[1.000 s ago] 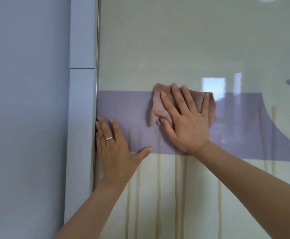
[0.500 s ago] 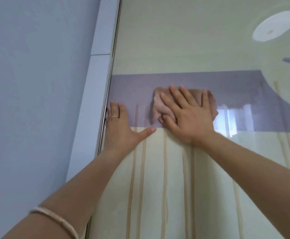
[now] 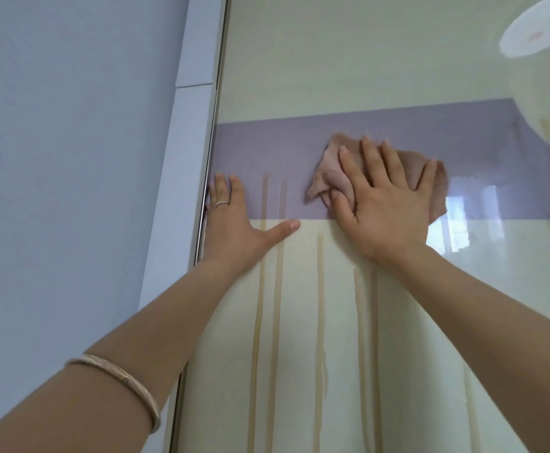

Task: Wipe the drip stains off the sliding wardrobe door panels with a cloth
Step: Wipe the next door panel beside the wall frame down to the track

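The right hand (image 3: 388, 207) lies flat with fingers spread, pressing the cloth (image 3: 334, 176) against the door panel (image 3: 332, 60) on its purple band (image 3: 463, 132). The cloth is bunched under the palm, its long axis roughly across the panel, with a loose corner pointing left and down.

The left hand (image 3: 234, 223) is spread flat and bare on the panel at the frame edge (image 3: 206, 204); it holds nothing and appears to brace the door.

The stains (image 3: 320, 322) run as near-vertical tan streaks, long axis up and down. Most of their length lies below the cloth. Two more streaks stand between the hands, just left of the cloth, and their tops reach into the band. Fainter streaks at the far right are partly lost in glare, so their extent is uncertain.

In my judgement the right hand is the nearer to all the streaks, and a downward stroke along their length is what the work calls for.
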Demonstrator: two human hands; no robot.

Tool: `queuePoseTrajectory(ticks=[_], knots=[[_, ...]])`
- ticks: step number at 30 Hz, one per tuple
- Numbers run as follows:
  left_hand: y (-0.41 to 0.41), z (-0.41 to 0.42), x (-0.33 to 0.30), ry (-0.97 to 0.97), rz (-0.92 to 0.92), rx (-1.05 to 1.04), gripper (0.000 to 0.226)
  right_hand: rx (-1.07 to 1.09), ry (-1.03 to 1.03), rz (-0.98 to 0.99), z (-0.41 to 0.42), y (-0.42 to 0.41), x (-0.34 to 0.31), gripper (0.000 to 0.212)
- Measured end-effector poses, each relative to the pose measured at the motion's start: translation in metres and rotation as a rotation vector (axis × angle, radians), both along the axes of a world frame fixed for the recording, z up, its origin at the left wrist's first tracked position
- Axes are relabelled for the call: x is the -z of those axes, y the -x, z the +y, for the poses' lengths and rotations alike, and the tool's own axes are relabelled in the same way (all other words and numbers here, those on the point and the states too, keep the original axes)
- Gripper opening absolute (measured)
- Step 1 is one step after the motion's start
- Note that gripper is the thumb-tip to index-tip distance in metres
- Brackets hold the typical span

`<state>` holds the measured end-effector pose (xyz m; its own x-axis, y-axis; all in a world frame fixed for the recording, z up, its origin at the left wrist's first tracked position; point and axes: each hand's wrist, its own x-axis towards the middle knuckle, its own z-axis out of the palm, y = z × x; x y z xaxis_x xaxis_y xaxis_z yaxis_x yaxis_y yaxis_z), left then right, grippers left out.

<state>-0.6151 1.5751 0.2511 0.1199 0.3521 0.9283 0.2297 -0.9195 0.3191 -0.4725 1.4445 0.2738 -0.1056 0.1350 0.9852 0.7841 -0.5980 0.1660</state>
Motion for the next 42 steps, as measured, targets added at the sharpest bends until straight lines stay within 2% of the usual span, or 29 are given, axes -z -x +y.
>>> queuePoseTrajectory(ticks=[3,6,9,11,15,22,28,31,33,35,37,39,42], knots=[[0.000,-0.002,0.000,0.021,0.015,0.000,0.118,-0.025,-0.044,-0.074,0.010,0.000,0.030,0.062],[0.007,-0.012,-0.002,0.021,0.021,0.045,0.115,-0.028,-0.011,-0.110,0.006,0.000,0.035,0.060],[0.023,-0.018,0.000,-0.069,-0.064,0.077,0.106,-0.038,0.013,-0.106,0.005,-0.001,0.035,0.061],[0.038,-0.012,0.003,-0.098,-0.113,-0.002,0.099,-0.053,0.028,-0.084,0.004,0.000,0.035,0.061],[0.061,0.015,0.000,0.044,-0.121,-0.137,0.094,-0.048,0.052,-0.110,0.011,0.003,0.027,0.061],[0.072,0.041,0.010,0.297,-0.121,0.028,0.093,-0.034,0.078,-0.174,0.039,0.023,0.006,0.061],[0.060,0.041,0.016,0.272,-0.247,0.022,0.081,-0.024,-0.004,-0.128,0.046,0.036,0.019,0.060],[0.058,0.036,0.015,0.284,-0.249,-0.002,0.074,-0.009,0.130,-0.198,0.054,0.041,0.037,0.060],[0.059,0.039,0.013,0.299,-0.223,-0.002,0.070,0.015,0.231,-0.246,0.052,0.041,0.023,0.060],[0.060,0.041,0.012,0.292,-0.211,0.007,0.070,0.035,0.262,-0.203,0.050,0.044,-0.003,0.064],[0.059,0.042,0.011,0.279,-0.202,0.016,0.069,0.056,0.195,-0.095,0.055,0.050,-0.019,0.071],[0.058,0.041,0.010,0.279,-0.193,0.015,0.068,0.051,0.098,-0.058,0.067,0.055,-0.009,0.071],[0.058,0.039,0.011,0.282,-0.202,0.030,0.065,0.039,0.162,-0.139,0.077,0.057,0.023,0.062]])
